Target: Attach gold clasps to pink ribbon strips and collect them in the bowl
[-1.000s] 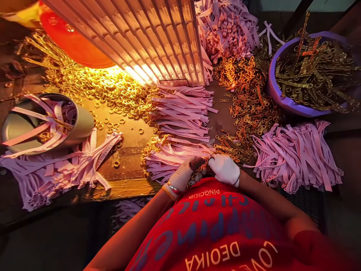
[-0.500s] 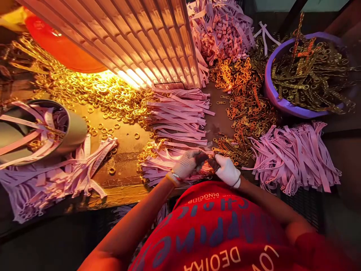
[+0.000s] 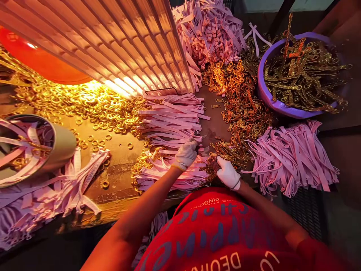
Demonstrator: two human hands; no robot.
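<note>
My left hand [image 3: 185, 155], in a pale knitted glove with dark fingertips, reaches to the right-hand ends of the upper row of pink straps [image 3: 172, 118]. Its fingers are bent together on a strap end there. To its right, my right hand [image 3: 228, 172] wears a white glove with dark fingertips. Those fingers are closed beside the small gold metal links [image 3: 234, 148], and what they hold is hidden. Under and between the hands lies a lower bundle of pink straps [image 3: 163, 171], with gold rings [image 3: 138, 165] at its left ends.
A ribbed panel [image 3: 126, 45] stands at the back beside a red-orange disc [image 3: 39, 56]. Loose gold rings [image 3: 93, 109] spread leftward. A tub [image 3: 63, 145] of straps sits left. A purple basin [image 3: 263, 75] holds twisted gold pieces. More pink straps [image 3: 296, 158] are piled right.
My left hand has moved away from my right hand, up and left to the ends of the upper straps. My right hand has hardly moved. The whole view has shifted slightly.
</note>
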